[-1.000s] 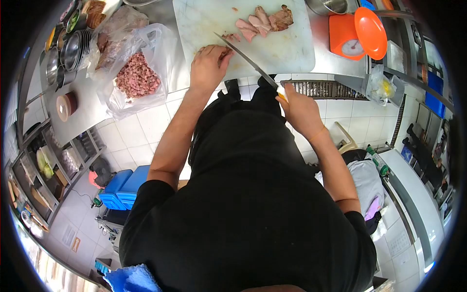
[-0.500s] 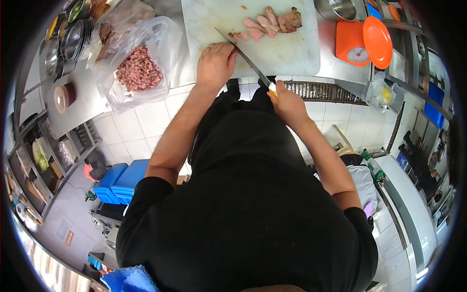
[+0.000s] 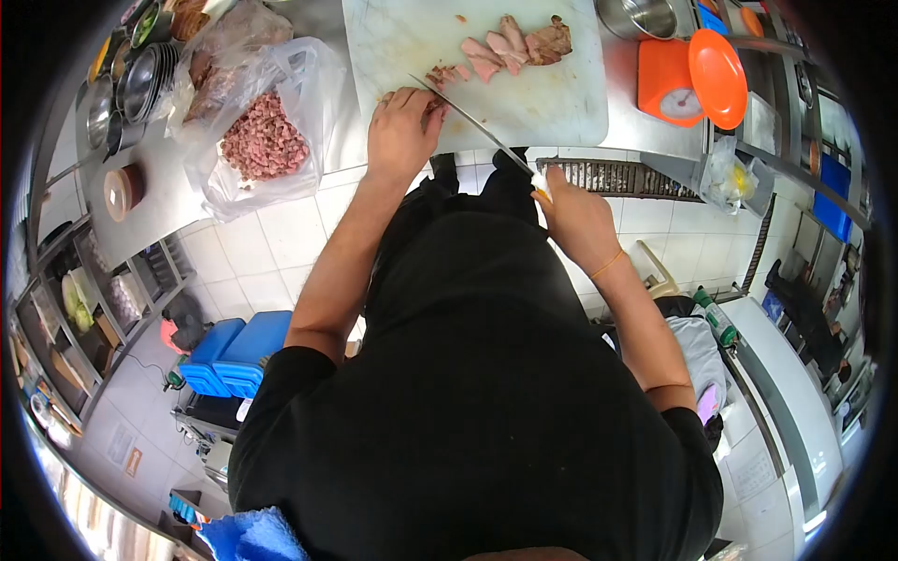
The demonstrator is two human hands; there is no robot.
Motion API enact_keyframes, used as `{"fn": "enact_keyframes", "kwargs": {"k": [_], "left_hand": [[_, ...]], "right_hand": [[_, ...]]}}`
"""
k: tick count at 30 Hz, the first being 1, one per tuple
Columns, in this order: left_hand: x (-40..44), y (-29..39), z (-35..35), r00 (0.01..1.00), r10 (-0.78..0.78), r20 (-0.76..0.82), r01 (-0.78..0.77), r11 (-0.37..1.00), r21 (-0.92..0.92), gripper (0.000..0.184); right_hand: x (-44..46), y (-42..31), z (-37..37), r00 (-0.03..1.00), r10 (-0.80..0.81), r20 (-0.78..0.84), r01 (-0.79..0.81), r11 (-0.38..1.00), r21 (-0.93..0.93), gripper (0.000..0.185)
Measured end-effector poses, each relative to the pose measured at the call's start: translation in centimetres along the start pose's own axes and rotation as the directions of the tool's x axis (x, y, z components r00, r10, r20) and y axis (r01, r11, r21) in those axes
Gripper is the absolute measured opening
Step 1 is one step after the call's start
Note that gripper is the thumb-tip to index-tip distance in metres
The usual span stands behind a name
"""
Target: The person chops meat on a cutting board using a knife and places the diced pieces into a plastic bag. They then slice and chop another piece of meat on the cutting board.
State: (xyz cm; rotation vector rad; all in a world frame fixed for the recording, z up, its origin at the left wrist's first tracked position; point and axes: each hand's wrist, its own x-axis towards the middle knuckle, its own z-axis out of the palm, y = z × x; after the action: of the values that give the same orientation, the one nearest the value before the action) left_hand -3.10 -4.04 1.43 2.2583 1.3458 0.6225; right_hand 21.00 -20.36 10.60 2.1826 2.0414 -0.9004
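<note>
My right hand [image 3: 582,217] is wrapped round the yellow-and-white handle of a long knife [image 3: 479,126], whose blade slants up and left over the cutting board [image 3: 524,107]. Curled at the board's near-left edge, my left hand [image 3: 402,136] holds a small brownish piece of meat [image 3: 436,107] beside the blade, mostly hidden by the fingers. Small cut bits of meat [image 3: 447,74] lie just beyond the knife. Farther up the board are pinkish slices [image 3: 496,51] and a browned chunk of meat [image 3: 550,42].
Left of the board, an open plastic bag [image 3: 318,112] holds diced meat [image 3: 265,138]; another bag of meat [image 3: 213,84] lies behind it. An orange scale [image 3: 659,79] and a steel bowl [image 3: 639,17] stand right. A lidded tub [image 3: 122,192] sits far left.
The knife handle and my right hand have moved right and slightly down, drawing the blade back. My left hand has shifted slightly left and down, and the meat piece in it shows more.
</note>
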Motion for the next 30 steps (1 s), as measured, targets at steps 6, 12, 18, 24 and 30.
{"fn": "enact_keyframes", "kwargs": {"k": [6,12,18,24,30], "left_hand": [[0.0,-0.2,0.5,0.999,0.028,-0.029,-0.028,1.000,-0.001,0.018],[-0.1,-0.4,0.3,0.999,0.033,-0.016,-0.033,0.999,-0.004,0.019],[-0.3,-0.3,-0.4,0.999,-0.026,0.021,0.026,0.999,-0.021,0.019],[-0.2,-0.7,-0.5,0.999,-0.035,0.033,0.034,0.999,0.008,0.018],[-0.2,-0.6,-0.5,1.000,-0.006,0.014,0.006,1.000,-0.021,0.014]], "right_hand": [[0.6,0.5,2.4,1.000,-0.014,0.005,0.014,1.000,0.015,0.032],[5.5,-1.2,4.6,1.000,0.005,-0.006,-0.005,0.994,0.108,0.035],[6.8,-3.0,0.7,0.999,-0.024,0.022,0.022,0.996,0.088,0.031],[3.2,-3.0,-1.2,0.999,0.011,0.052,-0.013,1.000,0.024,0.030],[2.6,-2.4,0.3,0.997,0.024,0.071,-0.026,1.000,0.015,0.031]]}}
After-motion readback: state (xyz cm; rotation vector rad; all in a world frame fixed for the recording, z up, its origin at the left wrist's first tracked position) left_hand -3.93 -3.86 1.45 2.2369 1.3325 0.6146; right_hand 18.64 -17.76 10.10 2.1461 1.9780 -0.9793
